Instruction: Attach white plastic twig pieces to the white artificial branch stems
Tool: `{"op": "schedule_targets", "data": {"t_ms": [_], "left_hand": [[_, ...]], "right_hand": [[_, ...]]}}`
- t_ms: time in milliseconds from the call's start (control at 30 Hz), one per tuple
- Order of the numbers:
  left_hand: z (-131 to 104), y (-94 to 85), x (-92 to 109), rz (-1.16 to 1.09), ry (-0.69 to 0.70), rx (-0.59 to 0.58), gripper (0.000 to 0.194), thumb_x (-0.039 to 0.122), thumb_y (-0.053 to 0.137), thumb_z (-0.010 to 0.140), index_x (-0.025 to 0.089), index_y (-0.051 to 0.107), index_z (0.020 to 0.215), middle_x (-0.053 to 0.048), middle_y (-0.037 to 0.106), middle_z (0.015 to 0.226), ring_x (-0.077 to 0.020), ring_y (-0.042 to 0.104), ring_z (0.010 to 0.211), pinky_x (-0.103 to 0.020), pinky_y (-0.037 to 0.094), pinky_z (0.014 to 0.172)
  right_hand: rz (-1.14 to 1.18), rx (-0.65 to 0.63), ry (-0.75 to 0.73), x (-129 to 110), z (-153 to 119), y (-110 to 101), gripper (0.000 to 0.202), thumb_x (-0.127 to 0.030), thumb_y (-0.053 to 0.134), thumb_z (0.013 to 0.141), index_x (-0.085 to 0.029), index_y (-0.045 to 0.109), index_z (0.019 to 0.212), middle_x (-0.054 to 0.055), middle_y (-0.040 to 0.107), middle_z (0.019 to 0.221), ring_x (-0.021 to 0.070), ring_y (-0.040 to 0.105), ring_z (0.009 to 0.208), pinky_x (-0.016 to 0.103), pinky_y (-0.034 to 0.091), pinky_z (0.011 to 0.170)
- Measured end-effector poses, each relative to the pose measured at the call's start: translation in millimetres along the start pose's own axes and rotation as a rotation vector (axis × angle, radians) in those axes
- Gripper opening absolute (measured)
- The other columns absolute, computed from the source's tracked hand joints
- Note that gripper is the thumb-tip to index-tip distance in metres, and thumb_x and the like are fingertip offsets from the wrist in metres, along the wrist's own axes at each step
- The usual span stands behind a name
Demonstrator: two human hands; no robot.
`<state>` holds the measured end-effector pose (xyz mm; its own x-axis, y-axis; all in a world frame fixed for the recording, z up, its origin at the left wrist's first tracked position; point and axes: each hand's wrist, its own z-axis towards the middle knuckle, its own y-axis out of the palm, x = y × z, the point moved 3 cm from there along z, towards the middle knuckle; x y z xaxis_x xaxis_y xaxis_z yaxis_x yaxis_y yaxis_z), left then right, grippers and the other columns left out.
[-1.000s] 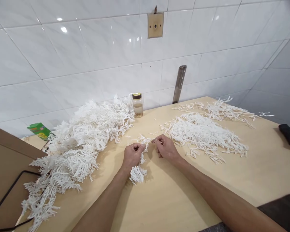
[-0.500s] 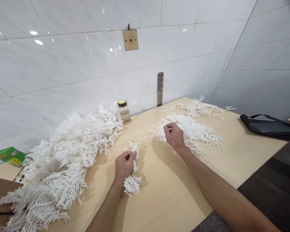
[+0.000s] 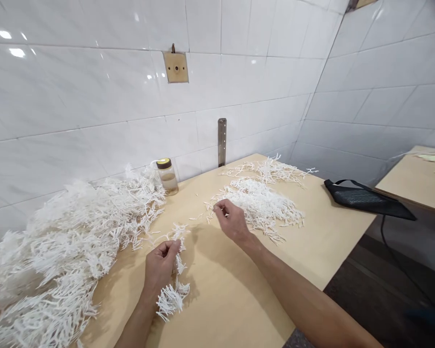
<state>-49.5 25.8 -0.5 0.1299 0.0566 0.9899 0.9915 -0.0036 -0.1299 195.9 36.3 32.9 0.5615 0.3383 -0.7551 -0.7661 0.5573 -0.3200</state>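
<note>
In the lower middle, my left hand (image 3: 160,270) is closed in a pinch on a white branched plastic sprig (image 3: 170,300). The sprig hangs below the fingers, with tufts of thin prongs. Further right, my right hand (image 3: 232,220) is also closed, thumb and fingertips together at the near left edge of a heap of small white pieces (image 3: 271,203). Whatever those fingertips hold, if anything, is too small to make out. To the left of my left hand lies a large mound of white branched sprigs (image 3: 83,232).
A jar with a dark and yellow lid (image 3: 167,177) stands by the tiled wall. Thin bare white stems (image 3: 275,169) lie behind the heap. A black mesh bag (image 3: 366,198) rests at the table's right edge, near a second table (image 3: 413,181).
The view has turned right, bringing the second table in and taking the green box at the left out. My right hand has shifted slightly left and nearer me relative to the heap; the left keeps its pinch.
</note>
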Motion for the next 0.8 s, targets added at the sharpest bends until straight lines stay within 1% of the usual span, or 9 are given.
{"op": "schedule_targets", "data": {"t_ms": [100, 167, 233, 300, 433, 500, 567, 700, 800], "left_hand": [[3, -4.0, -3, -0.052, -0.069, 0.018, 0.053, 0.064, 0.076, 0.06, 0.015, 0.066, 0.076, 0.007, 0.043, 0.046, -0.0072, 0.033, 0.04, -0.02, 0.023, 0.04], [5, -5.1, -4, -0.098, -0.125, -0.004, 0.055, 0.065, 0.078, 0.056, 0.015, 0.065, 0.077, 0.008, 0.039, 0.043, -0.0061, 0.03, 0.037, -0.019, 0.02, 0.039], [4, -5.1, -3, -0.144, -0.173, -0.034, 0.056, 0.064, 0.08, 0.054, 0.015, 0.063, 0.077, 0.011, 0.033, 0.04, -0.0046, 0.024, 0.035, -0.018, 0.016, 0.038], [3, -5.0, -2, -0.178, -0.192, -0.039, 0.056, 0.063, 0.082, 0.053, 0.016, 0.061, 0.076, 0.012, 0.032, 0.039, -0.0036, 0.022, 0.035, -0.018, 0.015, 0.038], [2, -4.5, 0, -0.177, -0.187, -0.033, 0.058, 0.064, 0.082, 0.051, 0.016, 0.06, 0.074, 0.011, 0.033, 0.037, -0.0031, 0.022, 0.034, -0.017, 0.015, 0.037], [1, -3.8, 1, -0.156, -0.171, -0.045, 0.057, 0.065, 0.081, 0.052, 0.016, 0.06, 0.073, 0.012, 0.032, 0.037, -0.0029, 0.022, 0.033, -0.017, 0.014, 0.036], [0, -1.8, 3, -0.156, -0.163, -0.081, 0.056, 0.064, 0.08, 0.053, 0.016, 0.059, 0.072, 0.011, 0.032, 0.036, -0.0029, 0.023, 0.032, -0.017, 0.015, 0.036], [-3, 8.6, 6, -0.229, -0.184, -0.173, 0.056, 0.064, 0.08, 0.054, 0.018, 0.053, 0.067, 0.012, 0.029, 0.035, -0.0025, 0.02, 0.03, -0.018, 0.014, 0.035], [-2, 20.1, 7, -0.27, -0.177, -0.209, 0.053, 0.061, 0.08, 0.057, 0.018, 0.052, 0.069, 0.012, 0.032, 0.036, -0.0025, 0.023, 0.03, -0.017, 0.016, 0.035]], "right_hand": [[0.114, -0.17, -0.067, -20, -14, 18, 0.019, -0.032, 0.05, 0.09, -0.02, 0.064, 0.084, 0.004, 0.068, 0.077, 0.0131, 0.058, 0.063, 0.024, 0.048, 0.061], [0.175, -0.228, -0.108, -31, -23, 27, 0.018, -0.03, 0.052, 0.089, -0.02, 0.066, 0.089, 0.004, 0.07, 0.081, 0.0133, 0.06, 0.064, 0.025, 0.05, 0.061], [0.229, -0.267, -0.116, -37, -30, 33, 0.017, -0.029, 0.053, 0.088, -0.02, 0.067, 0.092, 0.005, 0.071, 0.084, 0.0129, 0.06, 0.063, 0.025, 0.051, 0.061], [0.273, -0.299, -0.102, -37, -34, 38, 0.017, -0.028, 0.055, 0.087, -0.021, 0.067, 0.095, 0.005, 0.071, 0.088, 0.0123, 0.06, 0.062, 0.025, 0.051, 0.059], [0.307, -0.337, -0.081, -30, -40, 44, 0.022, -0.026, 0.055, 0.087, -0.021, 0.068, 0.104, 0.006, 0.071, 0.094, 0.0128, 0.062, 0.066, 0.024, 0.052, 0.058], [0.303, -0.351, -0.08, -27, -41, 46, 0.023, -0.025, 0.055, 0.087, -0.021, 0.068, 0.106, 0.007, 0.072, 0.095, 0.0136, 0.064, 0.069, 0.024, 0.053, 0.059], [0.306, -0.374, -0.074, -25, -43, 47, 0.024, -0.026, 0.055, 0.088, -0.021, 0.068, 0.107, 0.007, 0.072, 0.097, 0.0146, 0.065, 0.072, 0.025, 0.053, 0.061], [0.312, -0.418, -0.012, -24, -43, 45, 0.024, -0.029, 0.055, 0.088, -0.021, 0.069, 0.106, 0.009, 0.073, 0.099, 0.0162, 0.066, 0.072, 0.026, 0.054, 0.059], [0.294, -0.422, 0.016, -23, -40, 40, 0.023, -0.031, 0.054, 0.089, -0.02, 0.07, 0.102, 0.009, 0.073, 0.1, 0.0177, 0.067, 0.074, 0.028, 0.055, 0.059]]}}
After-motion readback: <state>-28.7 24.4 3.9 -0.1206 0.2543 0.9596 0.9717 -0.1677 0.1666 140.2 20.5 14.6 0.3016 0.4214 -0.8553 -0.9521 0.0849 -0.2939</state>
